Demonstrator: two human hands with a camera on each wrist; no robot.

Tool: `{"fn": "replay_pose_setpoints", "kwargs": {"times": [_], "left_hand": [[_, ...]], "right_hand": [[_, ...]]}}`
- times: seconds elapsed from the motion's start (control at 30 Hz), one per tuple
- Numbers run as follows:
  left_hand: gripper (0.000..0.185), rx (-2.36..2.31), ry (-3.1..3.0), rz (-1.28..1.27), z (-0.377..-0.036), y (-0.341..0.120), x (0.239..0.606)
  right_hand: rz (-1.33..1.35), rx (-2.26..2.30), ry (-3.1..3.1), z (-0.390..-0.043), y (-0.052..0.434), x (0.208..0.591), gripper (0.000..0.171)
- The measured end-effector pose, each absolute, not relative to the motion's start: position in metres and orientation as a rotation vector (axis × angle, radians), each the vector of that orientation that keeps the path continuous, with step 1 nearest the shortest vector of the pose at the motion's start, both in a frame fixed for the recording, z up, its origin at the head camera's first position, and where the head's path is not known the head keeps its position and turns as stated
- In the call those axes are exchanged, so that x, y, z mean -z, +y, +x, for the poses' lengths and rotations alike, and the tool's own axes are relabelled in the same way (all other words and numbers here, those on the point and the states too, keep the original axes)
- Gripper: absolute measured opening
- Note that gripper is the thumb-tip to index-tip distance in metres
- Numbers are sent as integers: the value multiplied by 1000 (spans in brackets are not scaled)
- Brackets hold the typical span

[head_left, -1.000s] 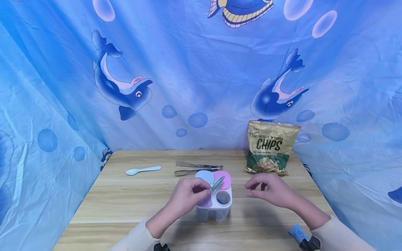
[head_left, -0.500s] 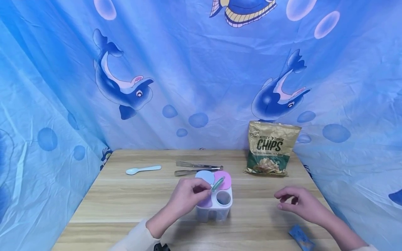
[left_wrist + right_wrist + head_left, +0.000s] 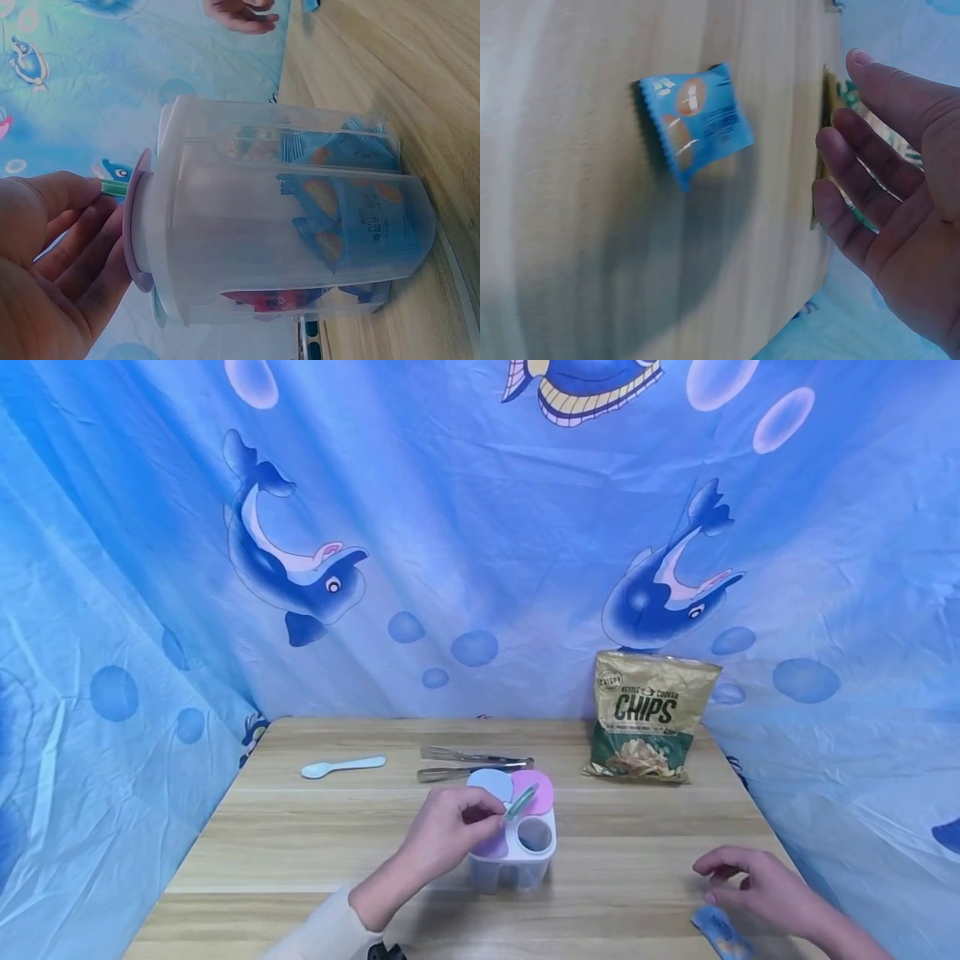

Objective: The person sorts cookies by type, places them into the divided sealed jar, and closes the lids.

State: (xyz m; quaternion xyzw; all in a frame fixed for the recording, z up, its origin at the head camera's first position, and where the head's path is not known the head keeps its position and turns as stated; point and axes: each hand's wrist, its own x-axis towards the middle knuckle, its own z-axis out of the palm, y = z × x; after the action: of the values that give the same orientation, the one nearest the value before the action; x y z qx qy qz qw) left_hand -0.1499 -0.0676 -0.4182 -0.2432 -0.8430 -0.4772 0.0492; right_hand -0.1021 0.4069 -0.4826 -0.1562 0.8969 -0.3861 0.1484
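My left hand pinches a light green lid, seen nearly edge-on, over a clear storage box with a white top. Blue, pink and purple lids cover three of its compartments; the front right round opening is uncovered. Through the box wall in the left wrist view, several blue snack packets show. At the right, my right hand hovers with loosely bent fingers just beyond a blue snack packet lying on the table. Nothing is in that hand in the right wrist view.
Metal tongs lie right behind the box, and a pale blue spoon is farther left. A bag of chips stands at the back right of the wooden table. A blue sea-print curtain hangs behind.
My right hand has moved away from beside the box, rightward and nearer to me, to the loose packet. My left hand has stayed in place with the green lid.
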Motion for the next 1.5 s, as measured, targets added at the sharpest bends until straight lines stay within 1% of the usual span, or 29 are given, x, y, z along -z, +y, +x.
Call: {"fn": "replay_pose_setpoints", "kwargs": {"times": [0.33,0.63,1.17,1.5], "left_hand": [[12,1473,-2564,-752,-150,-67,418],[14,1489,-2518,-787,-150,-68,418],[13,1483,-2530,-792,-150,-67,418],[13,1487,-2522,-795,-150,-68,419]], "right_hand": [[-442,1082,2480,-98,420,509,36],[-276,1144,2313,-94,420,518,42],[-345,1102,2395,-96,421,526,31],[-368,1064,2412,-97,419,522,16]]}}
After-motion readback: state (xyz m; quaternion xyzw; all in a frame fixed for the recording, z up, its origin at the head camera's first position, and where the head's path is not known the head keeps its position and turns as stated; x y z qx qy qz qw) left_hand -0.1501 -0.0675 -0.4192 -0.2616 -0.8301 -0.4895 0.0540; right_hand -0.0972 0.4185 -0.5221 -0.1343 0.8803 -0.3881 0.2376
